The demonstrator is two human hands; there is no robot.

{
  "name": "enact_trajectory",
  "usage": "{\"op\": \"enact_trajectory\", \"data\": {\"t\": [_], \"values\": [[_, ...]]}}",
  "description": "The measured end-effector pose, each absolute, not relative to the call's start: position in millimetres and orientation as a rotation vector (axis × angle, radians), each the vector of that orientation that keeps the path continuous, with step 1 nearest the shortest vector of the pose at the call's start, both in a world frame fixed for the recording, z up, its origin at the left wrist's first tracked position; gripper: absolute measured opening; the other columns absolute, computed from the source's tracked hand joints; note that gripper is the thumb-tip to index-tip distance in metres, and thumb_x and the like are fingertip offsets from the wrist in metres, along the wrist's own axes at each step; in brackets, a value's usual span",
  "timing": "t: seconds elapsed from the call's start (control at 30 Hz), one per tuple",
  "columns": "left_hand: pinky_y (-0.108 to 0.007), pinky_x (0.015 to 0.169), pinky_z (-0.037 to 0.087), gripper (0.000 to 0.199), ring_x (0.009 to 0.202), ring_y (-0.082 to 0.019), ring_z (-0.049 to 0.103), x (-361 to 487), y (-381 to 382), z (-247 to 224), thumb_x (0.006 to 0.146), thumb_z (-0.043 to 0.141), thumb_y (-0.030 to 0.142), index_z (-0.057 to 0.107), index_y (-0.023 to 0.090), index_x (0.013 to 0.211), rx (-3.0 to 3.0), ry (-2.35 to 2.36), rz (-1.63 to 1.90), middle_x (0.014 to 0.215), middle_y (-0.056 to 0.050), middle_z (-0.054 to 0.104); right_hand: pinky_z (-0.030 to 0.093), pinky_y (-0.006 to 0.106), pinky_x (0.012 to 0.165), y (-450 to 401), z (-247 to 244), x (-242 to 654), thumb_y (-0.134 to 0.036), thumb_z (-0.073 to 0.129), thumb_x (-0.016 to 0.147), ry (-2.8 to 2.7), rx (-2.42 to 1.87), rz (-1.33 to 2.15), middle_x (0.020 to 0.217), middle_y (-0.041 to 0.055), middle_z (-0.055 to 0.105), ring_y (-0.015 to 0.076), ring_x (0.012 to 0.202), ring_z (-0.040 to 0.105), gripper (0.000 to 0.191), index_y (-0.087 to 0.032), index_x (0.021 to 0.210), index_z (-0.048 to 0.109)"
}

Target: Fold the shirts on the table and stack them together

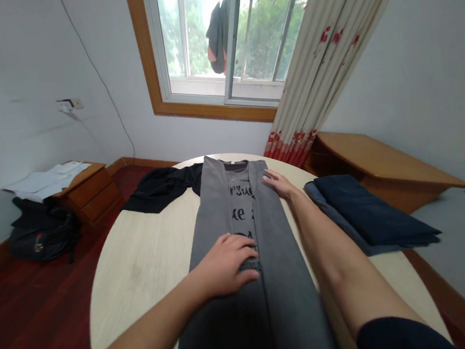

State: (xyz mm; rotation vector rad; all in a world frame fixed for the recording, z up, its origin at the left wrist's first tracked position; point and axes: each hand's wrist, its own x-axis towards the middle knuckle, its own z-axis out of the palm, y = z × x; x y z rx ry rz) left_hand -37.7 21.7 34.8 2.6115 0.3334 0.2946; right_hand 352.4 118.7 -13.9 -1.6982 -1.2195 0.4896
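Observation:
A grey shirt (278, 247) with black lettering lies lengthwise on the round pale table (130, 272), both sides folded in over the printed front. My left hand (228, 262) rests on the middle of the shirt, over the lettering, fingers apart and pointing right. Near the shirt's upper right corner, my right hand (278, 184) lies flat along the folded edge with its fingers spread. Neither hand grips the cloth. The near end of the shirt is dark and runs out of the bottom of the picture.
A black garment (158, 190) lies at the table's far left edge. Folded dark blue clothes (367, 211) are stacked on the right side. Beyond the table stand a wooden desk (378, 155), a curtain (312, 62), and a small cabinet (94, 190) beside a black bag (43, 231).

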Motion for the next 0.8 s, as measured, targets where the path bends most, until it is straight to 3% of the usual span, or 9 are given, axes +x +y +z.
{"op": "enact_trajectory", "data": {"t": [0.13,0.3,0.47,0.67,0.73,0.8], "values": [[-0.057,0.122,0.018,0.055,0.148,-0.031,0.033,-41.2,27.3,27.6,0.093,0.059,0.051,0.055,0.024,0.142,2.613,0.47,0.154,0.159,-0.012,0.041,0.021,0.05,0.123,68.7,-17.6,325.9,-0.072,0.065,0.079,-1.513,-1.873,0.347,0.162,0.0136,0.032,0.0318,0.149,0.03,0.08,-0.022,0.141,0.058],[-0.059,0.122,0.006,0.07,0.155,-0.031,0.013,-45.8,26.5,19.8,0.091,0.056,0.061,0.044,0.024,0.15,2.657,0.42,-0.003,0.166,-0.014,0.021,0.018,0.058,0.122,-11.3,-18.8,280.1,-0.071,0.056,0.087,-1.897,-1.995,0.162,0.165,0.0133,0.024,0.0355,0.153,0.019,0.078,-0.024,0.148,0.051],[-0.061,0.12,0.001,0.083,0.155,-0.032,0.003,-48.5,21.4,16.2,0.089,0.055,0.066,0.033,0.024,0.157,2.677,0.399,-0.079,0.168,-0.015,0.011,0.016,0.063,0.12,-89.1,-11.9,241.2,-0.066,0.043,0.096,-2.085,-1.969,0.116,0.165,0.0092,0.027,0.0329,0.154,0.018,0.069,-0.029,0.154,0.04],[-0.069,0.115,-0.007,0.12,0.152,-0.04,-0.011,-66.9,20.9,19.6,0.066,0.074,0.074,0.021,0.026,0.161,2.633,0.187,-0.299,0.167,-0.016,-0.003,0.016,0.062,0.121,-166.6,-1.1,204.0,-0.061,0.05,0.095,-2.253,-1.789,0.219,0.165,0.0086,0.027,0.0329,0.153,0.02,0.068,-0.032,0.155,0.038],[-0.066,0.117,-0.005,0.114,0.153,-0.039,-0.005,-81.0,27.9,22.5,0.068,0.076,0.069,0.024,0.027,0.16,2.578,0.124,-0.281,0.168,-0.015,0.002,0.017,0.062,0.121,-182.7,-2.4,201.8,-0.058,0.051,0.096,-2.235,-1.733,0.249,0.163,0.0082,0.03,0.0323,0.152,0.023,0.064,-0.033,0.154,0.041],[-0.061,0.121,0.001,0.091,0.155,-0.034,0.008,-97.8,40.0,24.4,0.081,0.07,0.058,0.031,0.028,0.158,2.524,0.156,-0.192,0.168,-0.012,0.014,0.021,0.06,0.121,-188.8,-7.0,208.5,-0.052,0.046,0.1,-2.132,-1.738,0.241,0.161,0.0081,0.037,0.0305,0.15,0.029,0.054,-0.032,0.151,0.046]]}}
